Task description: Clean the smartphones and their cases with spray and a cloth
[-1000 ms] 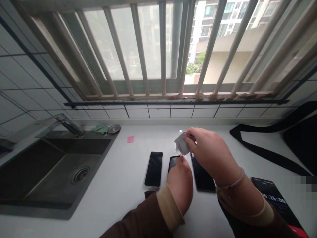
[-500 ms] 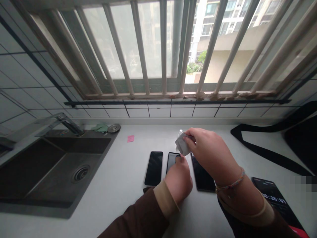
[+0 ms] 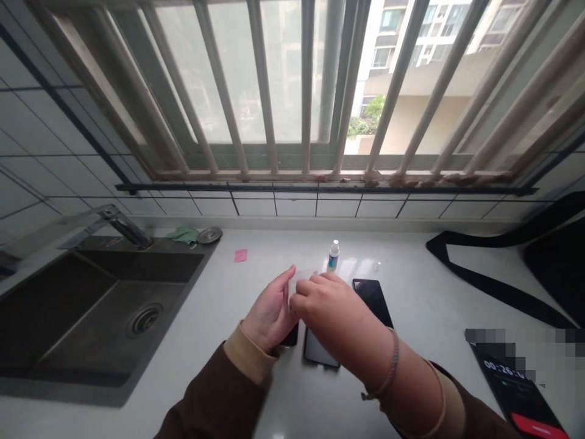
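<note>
My left hand [image 3: 269,310] and my right hand [image 3: 331,308] meet above the counter. Between them shows the edge of a thin, pale grey cloth [image 3: 304,274], its lower part hidden by my right fingers. My right fingers are curled in on the cloth; my left thumb stands up along its side, the other left fingers mostly covered. Beneath my right hand lies the middle phone [image 3: 321,350], partly covered. Just below my left hand shows a corner of another phone [image 3: 291,338]. To the right, a dark phone [image 3: 372,296] lies partly behind my right wrist.
A small white bottle with a blue label [image 3: 333,256] stands behind my hands. Left are a pink sticky note [image 3: 240,255], a sink [image 3: 183,268], a faucet [image 3: 125,225] and a green cloth [image 3: 183,235]. Right lie a black strap [image 3: 479,280] and a phone showing a timer [image 3: 516,384].
My left hand has come off the middle phone and moved up and left. My right hand has brought the cloth left and down to meet it, uncovering the white bottle.
</note>
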Demonstrator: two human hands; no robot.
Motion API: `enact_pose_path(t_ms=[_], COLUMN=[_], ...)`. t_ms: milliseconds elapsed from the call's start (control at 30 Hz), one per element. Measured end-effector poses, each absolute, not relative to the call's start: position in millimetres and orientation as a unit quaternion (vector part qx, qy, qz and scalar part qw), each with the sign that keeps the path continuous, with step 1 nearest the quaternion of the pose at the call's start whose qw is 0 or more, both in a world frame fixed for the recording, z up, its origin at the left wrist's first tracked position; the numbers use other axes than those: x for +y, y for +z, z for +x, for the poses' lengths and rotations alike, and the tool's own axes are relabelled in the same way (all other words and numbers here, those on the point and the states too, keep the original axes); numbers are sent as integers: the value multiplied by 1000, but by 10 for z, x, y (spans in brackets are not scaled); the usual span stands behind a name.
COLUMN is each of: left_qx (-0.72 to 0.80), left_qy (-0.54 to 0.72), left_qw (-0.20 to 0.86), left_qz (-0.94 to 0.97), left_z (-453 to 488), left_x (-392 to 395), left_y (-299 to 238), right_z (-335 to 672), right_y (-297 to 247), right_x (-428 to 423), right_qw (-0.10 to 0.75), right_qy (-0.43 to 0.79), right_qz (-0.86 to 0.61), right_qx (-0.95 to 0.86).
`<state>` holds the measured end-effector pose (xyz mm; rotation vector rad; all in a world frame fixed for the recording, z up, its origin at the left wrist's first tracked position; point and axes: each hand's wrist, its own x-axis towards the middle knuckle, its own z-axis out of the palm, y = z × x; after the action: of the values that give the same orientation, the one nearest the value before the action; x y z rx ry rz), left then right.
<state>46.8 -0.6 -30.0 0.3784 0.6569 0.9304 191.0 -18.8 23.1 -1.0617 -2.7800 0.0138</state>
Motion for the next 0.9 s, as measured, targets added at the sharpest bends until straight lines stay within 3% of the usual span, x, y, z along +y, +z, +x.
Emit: enact_pose_path(t_ms=[167,333,567,733,900], left_qx=[340,299,298,311,295], left_qy=[518,519,496,481,467], left_qw=[762,755,725,723,742], left_qz=[189,265,373,387,381], left_z=[446,429,510,523,521], left_x=[14,-69,-152,-173,-188], left_y=[-437,-477,-500,-556,-601], right_z=[1937,2226,2402,2318,2285], right_y=[298,441,171,58,81], right_x=[-217,-35,269,295,260], right_qw=[143,299,200,266,299], right_qy=[81,118,492,585,572], right_qz=[-350,-535,-462,-440,-460], right_qx=[-922,-781,-710,-627,-610])
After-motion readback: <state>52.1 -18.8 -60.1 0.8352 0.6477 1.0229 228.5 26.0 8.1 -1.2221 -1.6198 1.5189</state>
